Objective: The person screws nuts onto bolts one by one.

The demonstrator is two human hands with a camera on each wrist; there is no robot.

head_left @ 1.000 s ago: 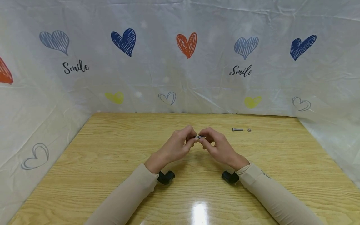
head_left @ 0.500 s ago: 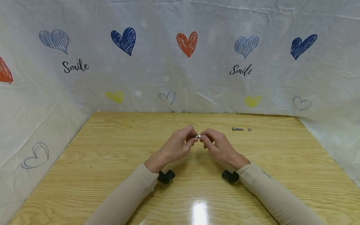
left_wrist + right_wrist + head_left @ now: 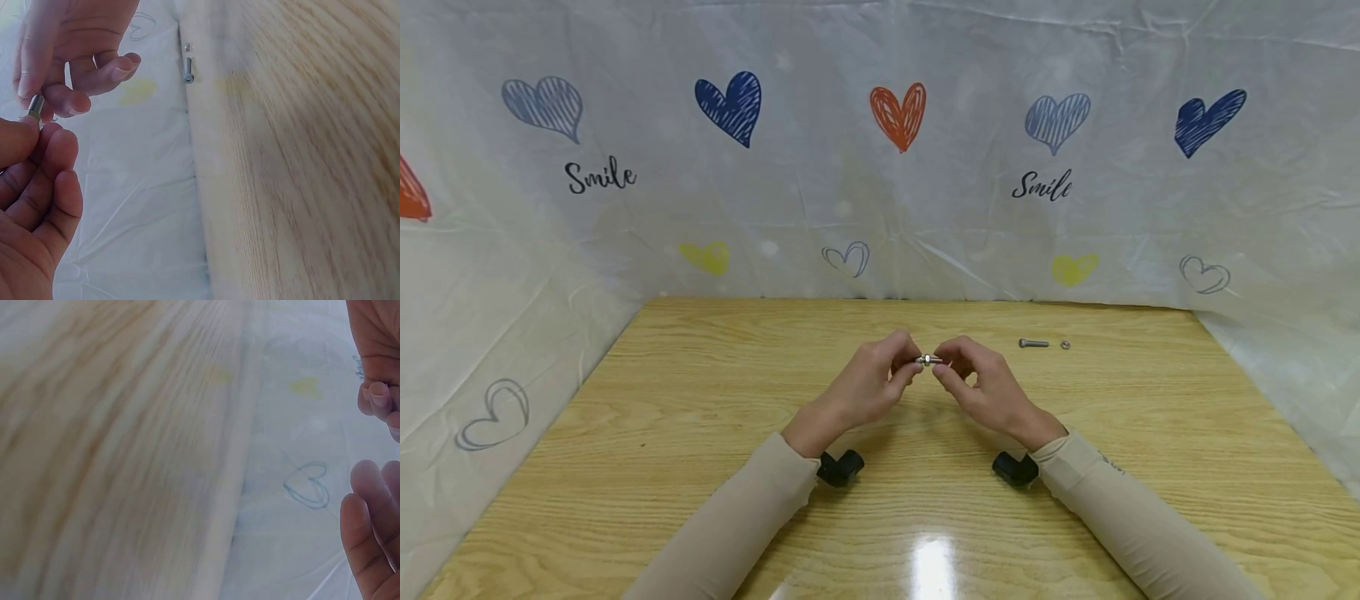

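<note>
In the head view a small metal bolt [image 3: 936,361] lies level between the two hands, above the table, with a hex nut [image 3: 927,360] around it. My left hand [image 3: 868,379] pinches one end between thumb and forefinger. The threaded tip [image 3: 39,101] sticks out of that grip in the left wrist view. My right hand [image 3: 988,385] has its thumb and forefinger loosely bent on either side of the threaded end, a little apart, and the nut shows uncovered beside their tips. In the right wrist view the bolt is hidden.
A second bolt [image 3: 1034,343] and a loose nut [image 3: 1065,345] lie on the wooden table [image 3: 715,375], to the back right. A white cloth [image 3: 880,200] printed with hearts hangs behind the table's far edge. Black wrist devices [image 3: 842,469] sit under the sleeves.
Half a second ago the right fingertips pinched close at the nut; now they are spread and the threaded end shows between them. Both hands have shifted slightly; the loose bolt and nut stay put.
</note>
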